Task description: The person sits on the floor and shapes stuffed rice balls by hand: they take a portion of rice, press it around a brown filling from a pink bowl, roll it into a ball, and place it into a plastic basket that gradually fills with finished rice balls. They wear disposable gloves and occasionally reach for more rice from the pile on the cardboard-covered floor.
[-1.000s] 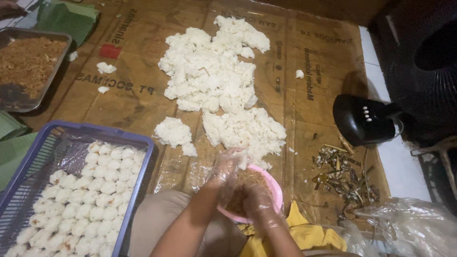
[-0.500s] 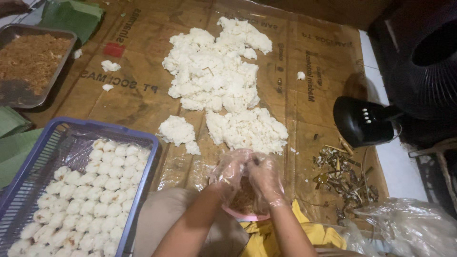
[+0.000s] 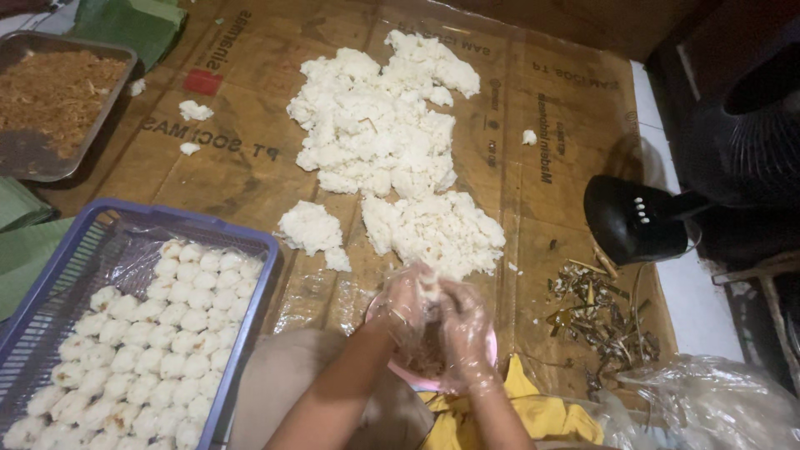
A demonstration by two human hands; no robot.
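Both of my hands wear thin clear plastic gloves and meet over a pink bowl (image 3: 492, 354) near the bottom middle. My left hand (image 3: 406, 308) and my right hand (image 3: 464, 321) are cupped together around a small lump of white sticky rice (image 3: 429, 287). Just beyond them lies a big pile of white rice (image 3: 383, 133) on plastic-covered cardboard, with a smaller clump (image 3: 310, 227) at its near left. Left of my arms stands a blue basket (image 3: 50, 275) lined with plastic and filled with several rows of white rice balls (image 3: 158, 333).
A metal tray (image 3: 37, 162) of brown shredded filling sits at the far left, green leaves (image 3: 137, 21) behind it. A black fan base (image 3: 637, 218) stands at right, with a heap of thin sticks (image 3: 600, 312) and a clear plastic bag (image 3: 708, 400) nearby. Yellow cloth (image 3: 533, 408) lies under my right arm.
My hands have risen from inside the pink bowl and come together, closing around a lump of rice. The view has shifted slightly.
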